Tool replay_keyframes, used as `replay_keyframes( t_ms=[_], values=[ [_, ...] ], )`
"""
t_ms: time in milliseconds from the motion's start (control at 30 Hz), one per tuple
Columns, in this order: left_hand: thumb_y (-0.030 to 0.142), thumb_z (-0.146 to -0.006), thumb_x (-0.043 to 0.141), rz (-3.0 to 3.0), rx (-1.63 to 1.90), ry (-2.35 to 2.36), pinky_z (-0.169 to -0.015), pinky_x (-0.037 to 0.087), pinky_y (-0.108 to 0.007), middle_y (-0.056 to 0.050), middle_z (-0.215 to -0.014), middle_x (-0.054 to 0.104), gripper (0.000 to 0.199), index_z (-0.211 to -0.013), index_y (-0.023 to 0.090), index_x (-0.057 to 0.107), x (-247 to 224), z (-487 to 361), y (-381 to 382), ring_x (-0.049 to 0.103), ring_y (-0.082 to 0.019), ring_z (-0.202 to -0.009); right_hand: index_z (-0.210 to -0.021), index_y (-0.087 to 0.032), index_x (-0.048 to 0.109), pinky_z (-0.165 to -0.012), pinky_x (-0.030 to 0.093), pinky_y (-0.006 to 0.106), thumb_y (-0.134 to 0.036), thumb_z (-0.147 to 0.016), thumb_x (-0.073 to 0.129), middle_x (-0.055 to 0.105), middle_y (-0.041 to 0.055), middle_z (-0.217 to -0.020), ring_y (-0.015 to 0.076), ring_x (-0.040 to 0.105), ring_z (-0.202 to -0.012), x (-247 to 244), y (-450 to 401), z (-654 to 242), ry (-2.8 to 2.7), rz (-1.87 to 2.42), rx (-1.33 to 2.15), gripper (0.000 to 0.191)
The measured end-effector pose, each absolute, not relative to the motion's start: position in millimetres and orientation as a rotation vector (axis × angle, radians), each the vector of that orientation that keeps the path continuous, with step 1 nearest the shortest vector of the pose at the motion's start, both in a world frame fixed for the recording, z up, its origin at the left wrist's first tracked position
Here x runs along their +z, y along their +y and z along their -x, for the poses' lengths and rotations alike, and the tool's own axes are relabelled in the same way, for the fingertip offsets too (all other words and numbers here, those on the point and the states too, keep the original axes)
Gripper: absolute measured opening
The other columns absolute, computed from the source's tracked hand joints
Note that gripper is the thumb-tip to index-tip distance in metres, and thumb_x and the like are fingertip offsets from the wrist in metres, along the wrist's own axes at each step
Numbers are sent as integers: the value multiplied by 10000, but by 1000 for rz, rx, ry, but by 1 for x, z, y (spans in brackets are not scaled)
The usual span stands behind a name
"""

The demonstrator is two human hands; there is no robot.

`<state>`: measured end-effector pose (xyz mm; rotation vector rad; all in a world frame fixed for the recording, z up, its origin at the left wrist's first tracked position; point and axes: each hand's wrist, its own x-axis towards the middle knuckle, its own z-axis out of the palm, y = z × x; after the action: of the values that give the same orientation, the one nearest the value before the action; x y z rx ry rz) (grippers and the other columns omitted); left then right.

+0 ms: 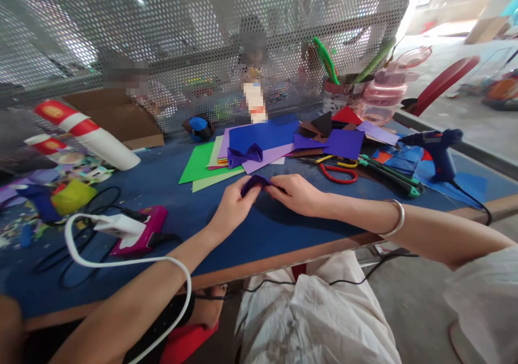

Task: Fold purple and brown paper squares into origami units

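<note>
Behind and to the right of a loose stack of coloured paper sheets (265, 135), a round pot with blurred printed sides (334, 102) holds a bright green, long-handled thing (326, 62). Just beside the pot stands a translucent pink plastic bottle (382, 102). A brown cardboard box (113, 115) sits behind and to the left of the stack, its inside hidden.

On the near side of the stack, the left hand (237, 201) and right hand (298, 194) meet, fingertips pinching a small folded piece of dark purple paper (256, 182) between them. A similar folded violet paper form (245, 156) rests on the stack's near part.

Right of the stack lie red-handled scissors (339, 181), a green-and-black hand tool (392, 176) and, farther out, a dark blue glue gun (440, 156).

Left of it are a white cylinder with red bands (95, 136) and a magenta socket block (157, 222) with a white plug (121, 225); a thick white cable (133, 262) crosses the left forearm. The cylinder's gold emblem (52, 109) is too small to read.
</note>
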<state>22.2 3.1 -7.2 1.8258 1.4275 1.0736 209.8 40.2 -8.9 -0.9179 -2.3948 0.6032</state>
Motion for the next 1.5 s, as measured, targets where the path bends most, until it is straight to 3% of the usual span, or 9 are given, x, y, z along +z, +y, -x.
replay_keyframes(
  t_ms=[133,367,600,767,1000,1500],
  values=[
    [415,-824,574,-1738,1062,1350,-430,286,-217,79,-523,386,233,-719,213,523,-4,-24,1,333,-81,-437,-766,-180,512,-691,353,247,-157,-1010,480,608,21,-773,122,514,-713,-7,36,-211,-2438,825,591,248],
    [340,-794,614,-1731,1081,1329,-466,401,-210,52,-527,533,195,-669,195,573,3,-25,-5,495,-92,-456,-755,-172,550,-686,334,265,-134,-972,504,611,21,-763,127,498,-695,-9,35,-211,-2467,742,534,225],
    [299,-800,609,-1746,1084,1355,-431,354,-202,51,-513,518,214,-625,197,541,4,-31,-10,464,-76,-427,-632,-181,499,-668,300,268,-121,-920,543,578,3,-691,115,467,-657,-10,32,-210,-2430,794,483,297],
    [379,-825,624,-1711,1080,1377,-426,384,-203,44,-522,535,240,-685,195,559,3,-27,-5,481,-87,-427,-661,-185,500,-648,268,272,-161,-971,496,573,-9,-679,108,447,-631,-9,34,-209,-2422,877,466,311],
    [583,-901,537,-1686,1069,1413,-409,371,-222,29,-498,510,445,-701,187,573,-3,-21,-1,469,-102,-412,-683,-191,492,-655,233,293,-188,-989,482,565,-2,-690,123,431,-645,-4,36,-211,-2402,970,415,306],
    [534,-908,555,-1702,1073,1449,-408,355,-220,43,-483,456,394,-707,197,569,-4,-19,1,433,-99,-410,-739,-187,598,-622,246,283,-292,-1030,468,630,20,-720,137,485,-646,1,38,-212,-2388,1165,487,336]
  ],
)
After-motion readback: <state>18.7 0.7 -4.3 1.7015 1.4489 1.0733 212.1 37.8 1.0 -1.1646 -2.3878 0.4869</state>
